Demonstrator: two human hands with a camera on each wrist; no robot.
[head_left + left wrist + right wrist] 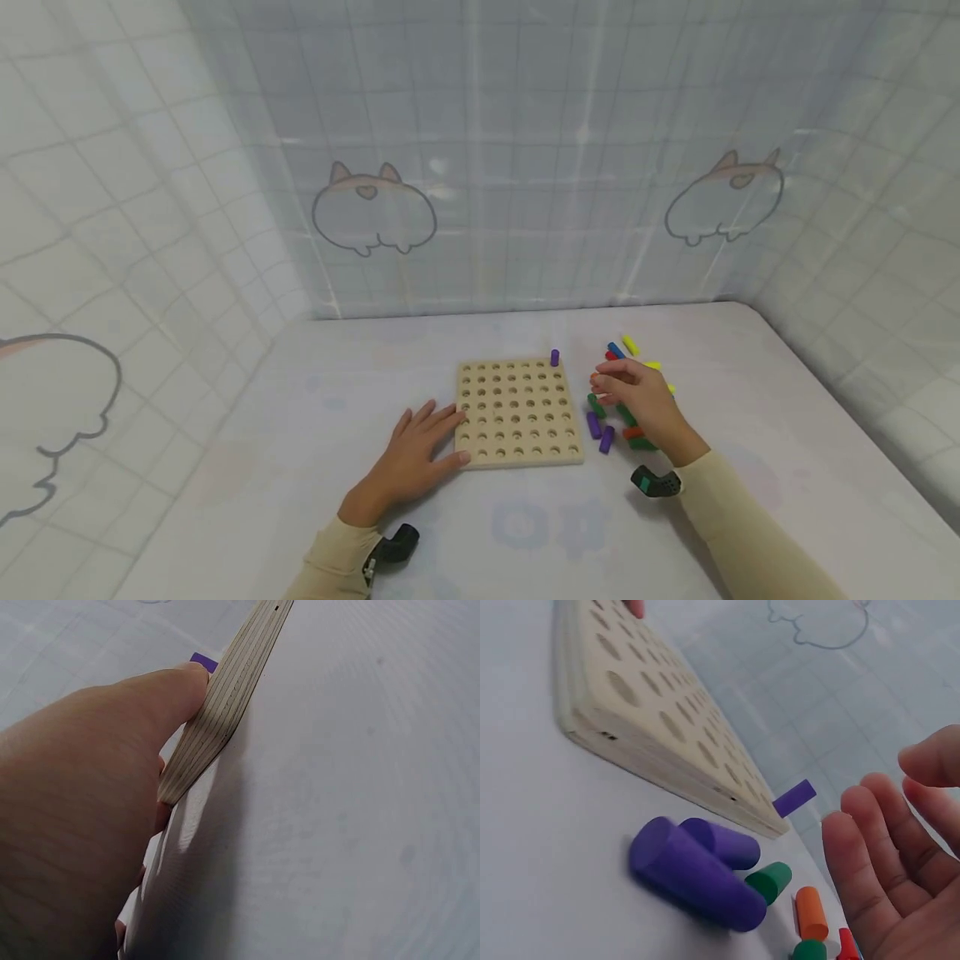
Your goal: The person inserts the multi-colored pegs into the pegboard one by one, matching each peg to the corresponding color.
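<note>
While the left hand (415, 457) lies flat with straight fingers against the left edge of the wooden board (519, 412), the head view shows the right hand (639, 398) hovering, holding nothing, over a pile of coloured pegs (624, 400) just right of the board; one purple peg (554, 357) stands in its far right corner hole. From the left wrist, the thumb (161, 690) presses the board's edge (225, 705). From the right wrist, relaxed fingers (870, 877) hang above two purple pegs (697, 870) lying beside the board (652, 712).

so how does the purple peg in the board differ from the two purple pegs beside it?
The purple peg in the board stands upright in a far corner hole; the two loose purple pegs lie on their sides on the table, off the board's near right corner. Same colour, same cylinder shape.
</note>
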